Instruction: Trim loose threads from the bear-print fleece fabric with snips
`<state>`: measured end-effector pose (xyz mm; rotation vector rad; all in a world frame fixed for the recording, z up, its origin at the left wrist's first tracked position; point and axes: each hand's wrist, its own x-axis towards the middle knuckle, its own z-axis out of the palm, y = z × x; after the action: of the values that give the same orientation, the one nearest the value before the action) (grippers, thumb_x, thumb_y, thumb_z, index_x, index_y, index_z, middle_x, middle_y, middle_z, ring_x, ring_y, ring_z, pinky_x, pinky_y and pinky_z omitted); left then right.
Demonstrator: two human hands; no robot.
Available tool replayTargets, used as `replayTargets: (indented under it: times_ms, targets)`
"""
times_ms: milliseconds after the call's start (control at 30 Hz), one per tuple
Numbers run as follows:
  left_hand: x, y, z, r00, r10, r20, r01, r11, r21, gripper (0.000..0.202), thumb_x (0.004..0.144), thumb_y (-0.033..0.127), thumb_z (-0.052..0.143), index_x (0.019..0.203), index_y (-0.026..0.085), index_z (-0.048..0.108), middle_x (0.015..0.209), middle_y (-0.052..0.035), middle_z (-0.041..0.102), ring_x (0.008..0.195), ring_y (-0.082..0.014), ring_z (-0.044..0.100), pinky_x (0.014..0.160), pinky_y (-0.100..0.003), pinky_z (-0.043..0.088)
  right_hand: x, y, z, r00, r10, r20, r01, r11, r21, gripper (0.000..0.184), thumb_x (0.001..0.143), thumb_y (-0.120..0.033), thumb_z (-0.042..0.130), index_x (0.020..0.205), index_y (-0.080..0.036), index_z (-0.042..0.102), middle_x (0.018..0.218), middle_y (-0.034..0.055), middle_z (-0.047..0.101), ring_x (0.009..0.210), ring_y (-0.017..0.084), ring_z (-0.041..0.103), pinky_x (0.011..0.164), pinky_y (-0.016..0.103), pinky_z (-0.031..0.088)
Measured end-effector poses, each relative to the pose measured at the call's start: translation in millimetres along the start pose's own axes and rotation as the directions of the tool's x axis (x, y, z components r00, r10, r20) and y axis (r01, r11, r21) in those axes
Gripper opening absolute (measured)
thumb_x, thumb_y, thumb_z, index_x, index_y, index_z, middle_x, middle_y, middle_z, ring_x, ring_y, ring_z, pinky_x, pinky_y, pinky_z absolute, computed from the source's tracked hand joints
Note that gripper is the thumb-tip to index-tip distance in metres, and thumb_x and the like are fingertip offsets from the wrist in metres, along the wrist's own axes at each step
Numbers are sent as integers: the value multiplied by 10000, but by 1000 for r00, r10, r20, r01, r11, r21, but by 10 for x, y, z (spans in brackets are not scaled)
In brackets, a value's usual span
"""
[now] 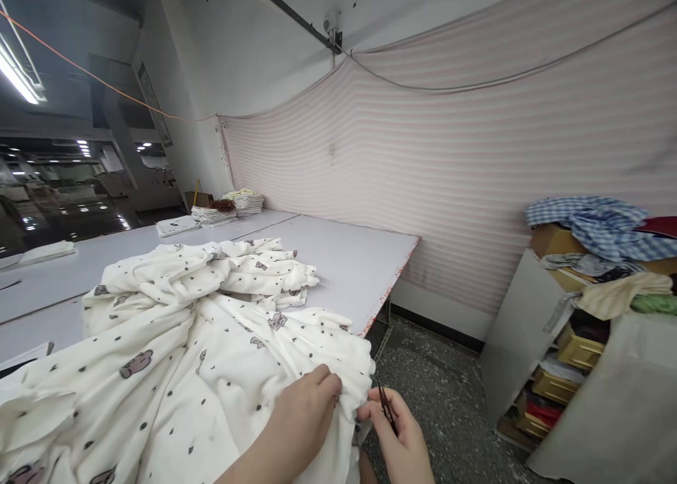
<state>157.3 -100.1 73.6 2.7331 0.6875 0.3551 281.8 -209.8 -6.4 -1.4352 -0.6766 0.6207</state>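
Observation:
A heap of white fabric (211,350) with dark dots and greyish-pink animal prints lies in loose folds over the near part of the table. At its right edge, my left hand (304,417) is closed on the cloth, thumb and fingers pinched together. Just right of it, my right hand (399,434) holds a small pair of dark thread snips (388,408) in the palm, blades pointing up. The right thumb and index fingertips meet at the fabric's edge; what lies between them is too small to make out.
Folded cloth stacks (246,202) stand at the back of the pale table (360,258). The table's right edge drops to a speckled floor (438,399). Beyond it, a drawer cabinet (529,336) carries piled fabrics, including a blue checked cloth (592,223). A striped sheet (438,159) covers the wall.

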Motion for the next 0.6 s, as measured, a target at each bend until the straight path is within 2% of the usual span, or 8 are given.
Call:
replayTargets:
  times_ms: [67, 167, 267, 333, 400, 467, 533, 600]
  targets:
    - [-33, -64, -54, 997, -44, -56, 35, 987, -158, 234, 838, 87, 383, 875, 233, 561, 857, -9, 631, 759, -174, 608, 666, -261, 454, -64, 83, 30, 1000, -15, -22, 16, 999, 50, 430, 792, -541, 600, 1029, -182, 612, 765, 55, 688, 759, 211, 651, 700, 262, 518]
    - [-99, -153, -208, 992, -96, -78, 63, 937, -345, 200, 881, 170, 381, 960, 245, 548, 829, -1, 621, 729, -171, 591, 678, -274, 467, -137, 193, 192, 987, -92, -129, 102, 992, 68, 580, 687, -591, 679, 1108, -197, 614, 717, 17, 618, 632, 172, 604, 607, 242, 520]
    - [-165, -178, -320, 991, -6, -133, -49, 912, -408, 310, 901, 189, 315, 1044, 248, 583, 863, -35, 575, 754, -176, 583, 677, -285, 475, -153, 140, 346, 961, -206, -182, 186, 975, -121, 504, 745, -534, 645, 1125, -204, 620, 656, -12, 530, 559, 144, 533, 528, 218, 478]
    - [-218, -168, -361, 980, 49, -190, -125, 905, -407, 334, 890, 182, 298, 956, 239, 621, 846, -46, 551, 762, -180, 577, 670, -284, 474, -138, 22, 378, 935, -305, -182, 263, 939, -223, 437, 814, -449, 589, 1173, -200, 597, 628, -24, 497, 542, 141, 510, 518, 212, 453]
    - [-287, -159, -371, 967, 64, -245, -158, 910, -384, 262, 845, 185, 351, 877, 231, 608, 881, -55, 558, 760, -185, 575, 649, -279, 478, -116, -107, 369, 913, -386, -132, 352, 909, -225, 339, 846, -383, 546, 1125, -205, 623, 657, -9, 537, 577, 147, 539, 554, 212, 453]
    - [-366, -167, -344, 945, 80, -316, -179, 938, -296, 156, 783, 203, 447, 872, 227, 573, 985, -70, 559, 725, -181, 568, 616, -281, 482, -96, -204, 352, 905, -420, -61, 406, 898, -168, 226, 853, -344, 525, 965, -209, 666, 714, 15, 601, 632, 152, 576, 589, 207, 456]
    - [-435, -199, -287, 899, 148, -413, -208, 972, -105, 131, 746, 145, 490, 835, 226, 543, 1052, -80, 552, 732, -183, 565, 606, -284, 472, -82, -255, 340, 920, -391, -20, 387, 916, -104, 181, 845, -333, 528, 844, -202, 653, 728, 21, 628, 647, 153, 588, 587, 199, 456]
    - [-479, -243, -225, 836, 264, -482, -260, 962, 77, 194, 747, 39, 457, 791, 220, 513, 1047, -78, 573, 830, -204, 566, 666, -297, 469, -83, -270, 329, 944, -330, -15, 329, 942, -74, 169, 831, -347, 548, 820, -196, 622, 686, 9, 614, 618, 147, 578, 563, 191, 458]
